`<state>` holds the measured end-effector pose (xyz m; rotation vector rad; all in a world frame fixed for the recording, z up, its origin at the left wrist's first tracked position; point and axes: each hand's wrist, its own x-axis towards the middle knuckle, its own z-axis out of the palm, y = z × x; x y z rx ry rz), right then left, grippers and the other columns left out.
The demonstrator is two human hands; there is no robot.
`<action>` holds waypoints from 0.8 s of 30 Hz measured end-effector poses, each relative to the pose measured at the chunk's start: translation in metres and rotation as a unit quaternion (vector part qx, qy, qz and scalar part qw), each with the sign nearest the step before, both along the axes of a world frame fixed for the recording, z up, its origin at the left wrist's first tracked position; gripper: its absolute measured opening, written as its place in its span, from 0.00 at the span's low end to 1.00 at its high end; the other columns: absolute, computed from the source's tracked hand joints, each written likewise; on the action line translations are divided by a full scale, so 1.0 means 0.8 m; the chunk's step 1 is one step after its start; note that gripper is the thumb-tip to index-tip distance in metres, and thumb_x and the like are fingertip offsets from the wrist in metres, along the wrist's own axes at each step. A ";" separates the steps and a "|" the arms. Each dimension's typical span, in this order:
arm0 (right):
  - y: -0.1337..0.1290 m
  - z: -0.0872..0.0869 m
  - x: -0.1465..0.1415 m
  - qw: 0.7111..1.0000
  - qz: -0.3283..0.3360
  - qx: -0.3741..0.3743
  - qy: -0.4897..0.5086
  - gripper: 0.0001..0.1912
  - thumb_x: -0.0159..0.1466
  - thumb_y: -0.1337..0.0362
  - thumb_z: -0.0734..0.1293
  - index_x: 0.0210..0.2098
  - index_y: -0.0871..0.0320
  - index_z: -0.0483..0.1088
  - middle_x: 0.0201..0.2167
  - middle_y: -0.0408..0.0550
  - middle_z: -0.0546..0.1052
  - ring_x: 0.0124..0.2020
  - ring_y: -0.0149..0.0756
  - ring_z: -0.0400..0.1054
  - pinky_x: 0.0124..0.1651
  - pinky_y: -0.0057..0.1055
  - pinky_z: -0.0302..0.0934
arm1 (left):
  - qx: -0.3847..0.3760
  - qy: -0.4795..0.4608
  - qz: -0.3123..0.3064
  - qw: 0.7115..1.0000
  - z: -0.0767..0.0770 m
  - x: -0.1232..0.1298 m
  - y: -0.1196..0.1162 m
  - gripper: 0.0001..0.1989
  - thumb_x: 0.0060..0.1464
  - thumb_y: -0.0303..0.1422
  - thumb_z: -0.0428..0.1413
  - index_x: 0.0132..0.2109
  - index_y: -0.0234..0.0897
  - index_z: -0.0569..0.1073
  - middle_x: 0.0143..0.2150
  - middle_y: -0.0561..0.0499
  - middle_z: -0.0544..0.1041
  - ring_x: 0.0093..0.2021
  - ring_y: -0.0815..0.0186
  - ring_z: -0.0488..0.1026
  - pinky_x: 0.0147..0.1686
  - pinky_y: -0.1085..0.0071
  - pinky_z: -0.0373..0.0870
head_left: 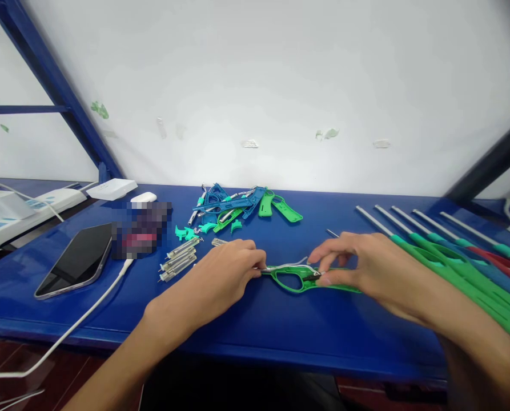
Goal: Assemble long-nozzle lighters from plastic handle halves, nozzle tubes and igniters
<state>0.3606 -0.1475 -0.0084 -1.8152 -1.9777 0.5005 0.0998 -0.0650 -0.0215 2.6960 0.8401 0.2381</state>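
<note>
A green plastic handle shell point(291, 281) with a trigger loop lies on the blue table, its inner side up. My left hand point(233, 271) is closed on the narrow left end of the shell, where a thin metal piece shows. With thumb and fingertips my right hand point(344, 260) pinches a small dark part point(312, 277) at the middle of the shell. A thin white wire point(295, 264) runs along the shell's upper edge between the hands.
Blue and green shells point(237, 205) are heaped near the wall, with teal pieces point(186, 233) and clear cylinders point(179, 261) left of my hands. Long-nosed lighters point(452, 257) lie at the right. A phone point(77, 260), white cable point(94, 308) and power strip point(36, 214) are at the left.
</note>
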 end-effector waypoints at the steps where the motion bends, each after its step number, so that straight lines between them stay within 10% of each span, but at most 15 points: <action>1: 0.000 0.001 -0.002 1.000 0.001 -0.011 0.011 0.06 0.60 0.63 0.74 0.37 0.47 0.82 0.30 0.38 0.84 0.33 0.36 0.78 0.38 0.31 0.65 | -0.002 0.002 0.002 1.000 0.001 0.000 -0.001 0.09 0.70 0.24 0.53 0.42 0.39 0.77 0.43 0.52 0.77 0.46 0.60 0.74 0.45 0.64 0.64; 24: -0.010 -0.006 0.003 0.995 0.012 0.037 -0.095 0.08 0.64 0.64 0.71 0.32 0.48 0.83 0.30 0.42 0.85 0.29 0.39 0.78 0.30 0.30 0.63 | -0.011 -0.014 0.008 1.000 0.000 0.000 -0.001 0.11 0.72 0.27 0.51 0.42 0.40 0.76 0.43 0.52 0.76 0.44 0.61 0.73 0.44 0.64 0.63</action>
